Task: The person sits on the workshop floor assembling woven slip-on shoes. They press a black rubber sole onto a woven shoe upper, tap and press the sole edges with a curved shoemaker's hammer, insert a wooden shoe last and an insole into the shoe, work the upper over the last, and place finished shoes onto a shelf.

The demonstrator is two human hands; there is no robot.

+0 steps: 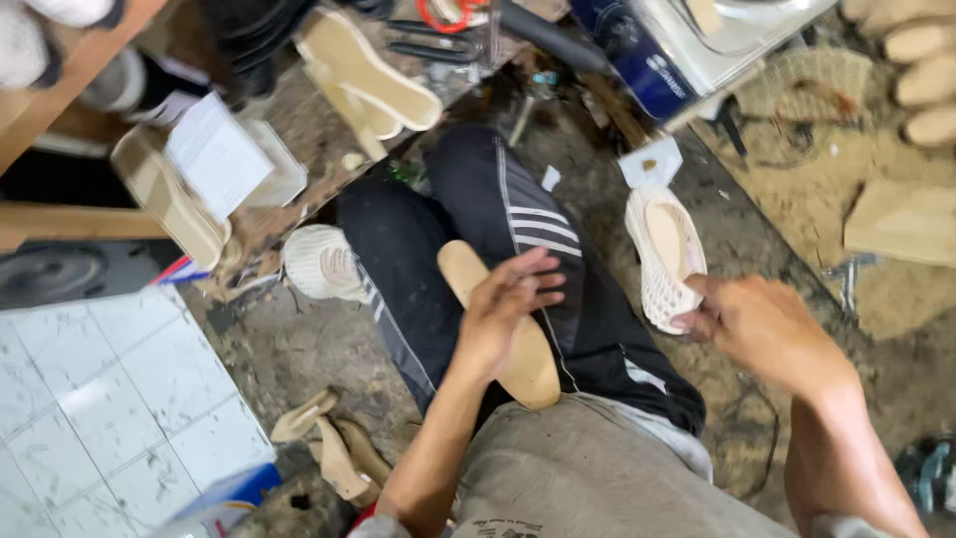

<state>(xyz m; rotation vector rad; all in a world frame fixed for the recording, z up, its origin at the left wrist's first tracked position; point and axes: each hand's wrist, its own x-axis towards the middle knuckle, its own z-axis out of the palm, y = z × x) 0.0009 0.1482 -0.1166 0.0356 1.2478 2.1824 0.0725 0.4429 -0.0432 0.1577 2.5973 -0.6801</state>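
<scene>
- Fingers (528,274) of the left hand (503,314) lie spread and flat across a tan, elongated shoe insole (523,364) resting on the person's lap, pressing on its upper half rather than closing round it.
- Fingers of the right hand (762,329) are curled narrowly, pinching the near end of a white woven mesh shoe upper with a tan inner sole (662,254).
- Long axis of the tan insole runs along the thigh in black striped trousers (518,214), one rounded end pointing away from the body towards the knee, the other towards the waist.
- White mesh shoe stands just to the right of the lap, above the dirty workshop floor (299,349); its long axis points away from the person, opening facing up.
- Cluttered table (309,130) at upper left carries pale soles (363,75) and a clear plastic tray (254,174) holding a white sheet of paper (214,154).
- Second white mesh shoe (319,264) lies on the floor beside the left leg.
</scene>
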